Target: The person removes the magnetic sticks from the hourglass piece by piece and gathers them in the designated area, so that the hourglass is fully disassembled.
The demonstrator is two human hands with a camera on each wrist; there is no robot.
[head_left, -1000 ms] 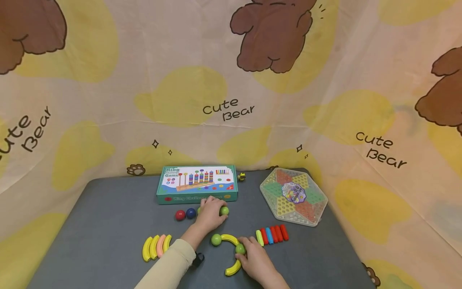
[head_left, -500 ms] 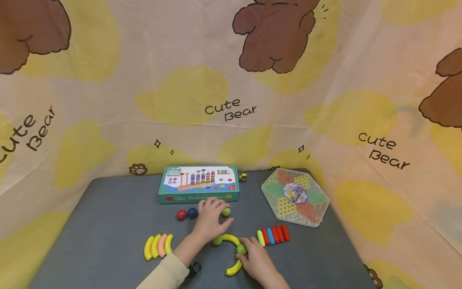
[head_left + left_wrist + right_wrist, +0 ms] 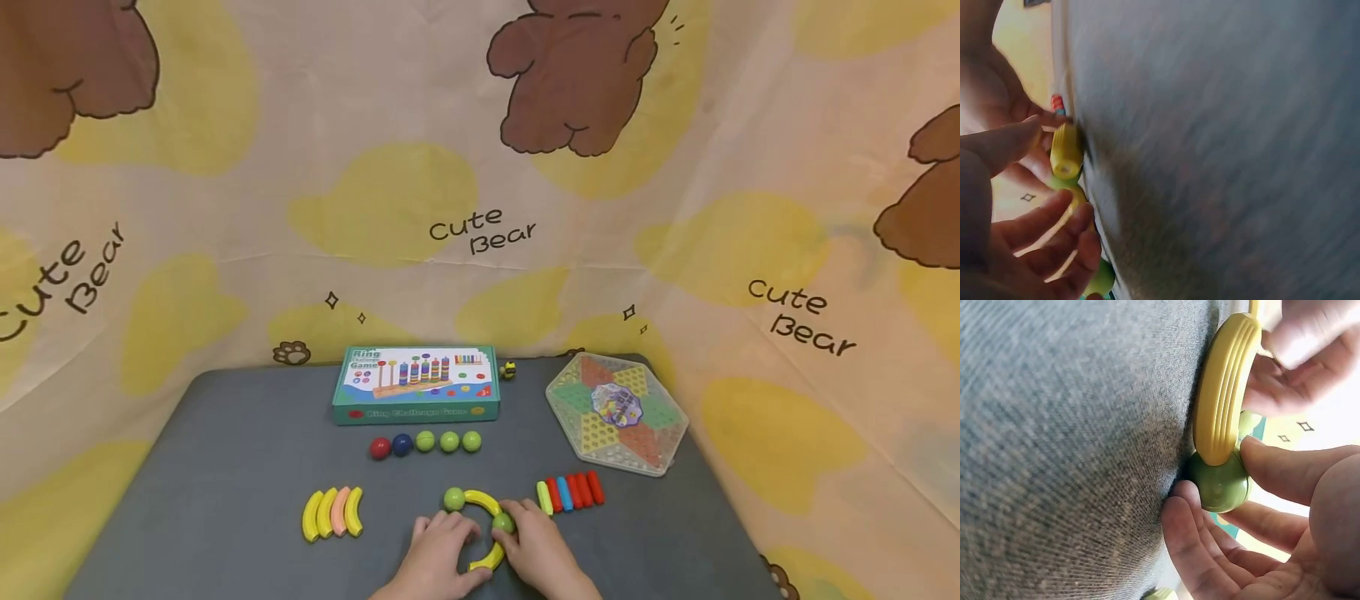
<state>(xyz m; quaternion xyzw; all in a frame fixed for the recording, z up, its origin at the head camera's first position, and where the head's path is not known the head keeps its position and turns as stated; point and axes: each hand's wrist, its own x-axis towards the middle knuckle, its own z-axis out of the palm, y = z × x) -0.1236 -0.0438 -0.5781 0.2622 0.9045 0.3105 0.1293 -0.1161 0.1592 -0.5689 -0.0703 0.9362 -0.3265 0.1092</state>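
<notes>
My right hand [image 3: 543, 550] pinches a green ball [image 3: 503, 522] between thumb and fingers. Two yellow curved rods run from that ball: a far one [image 3: 482, 501], reaching another green ball [image 3: 454, 499], and a near one [image 3: 491, 558]. Together they form an arc open to the left. In the right wrist view the near rod [image 3: 1225, 394] has its end against the pinched ball [image 3: 1217, 484]. My left hand [image 3: 438, 554] is spread beside the near rod's free end, thumb tip right at it; in the left wrist view its thumb and fingers stand apart around that end [image 3: 1066, 153].
Farther back lies a row of balls: red [image 3: 380, 448], blue [image 3: 402, 445] and three green [image 3: 449, 442]. Yellow and pink curved rods [image 3: 339, 511] lie left, short coloured sticks [image 3: 573, 492] right. Behind are a game box [image 3: 416, 387], a bee figure [image 3: 508, 369] and a hexagonal board [image 3: 617, 414].
My left hand has left the row of balls and come down toward me to the near yellow rod, uncovering the row. My right hand keeps its grip on the green ball.
</notes>
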